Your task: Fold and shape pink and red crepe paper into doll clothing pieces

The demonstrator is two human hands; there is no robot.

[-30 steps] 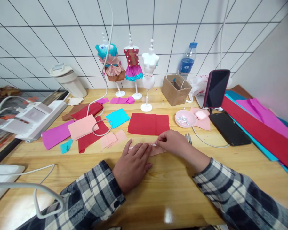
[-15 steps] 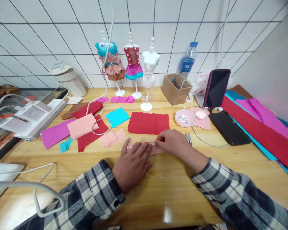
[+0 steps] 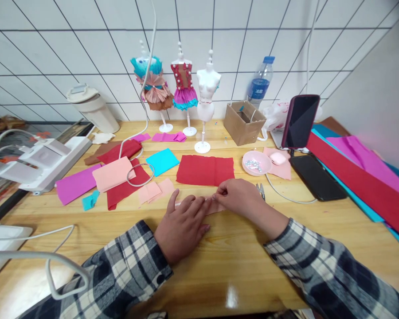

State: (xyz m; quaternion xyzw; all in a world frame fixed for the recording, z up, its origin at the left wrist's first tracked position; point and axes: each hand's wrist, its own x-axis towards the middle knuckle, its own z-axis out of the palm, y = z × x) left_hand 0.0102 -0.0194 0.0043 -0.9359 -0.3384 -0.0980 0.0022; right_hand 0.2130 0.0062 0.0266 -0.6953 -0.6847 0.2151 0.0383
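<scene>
My left hand [image 3: 184, 226] lies flat with fingers spread, pressing a pale pink paper strip [image 3: 216, 207] onto the wooden table [image 3: 219, 266]. My right hand [image 3: 241, 197] pinches the right end of that strip with thumb and fingers closed. Most of the strip is hidden under both hands. A red crepe paper sheet [image 3: 205, 170] lies just beyond the hands. Small scissors [image 3: 261, 190] rest right of my right hand.
Three small mannequins [image 3: 206, 95] stand at the back, two dressed in paper. Coloured paper pieces [image 3: 115, 173], a pink dish of beads [image 3: 256, 163], a cardboard box [image 3: 244, 122], a water bottle [image 3: 260, 83], two phones [image 3: 299, 122] and long paper rolls [image 3: 362, 181] surround the work spot. Cables and a power strip [image 3: 43, 161] lie left.
The hands have hardly moved. The view has shifted slightly, so everything sits a little lower and the right fingers have closed in tighter on the strip's end.
</scene>
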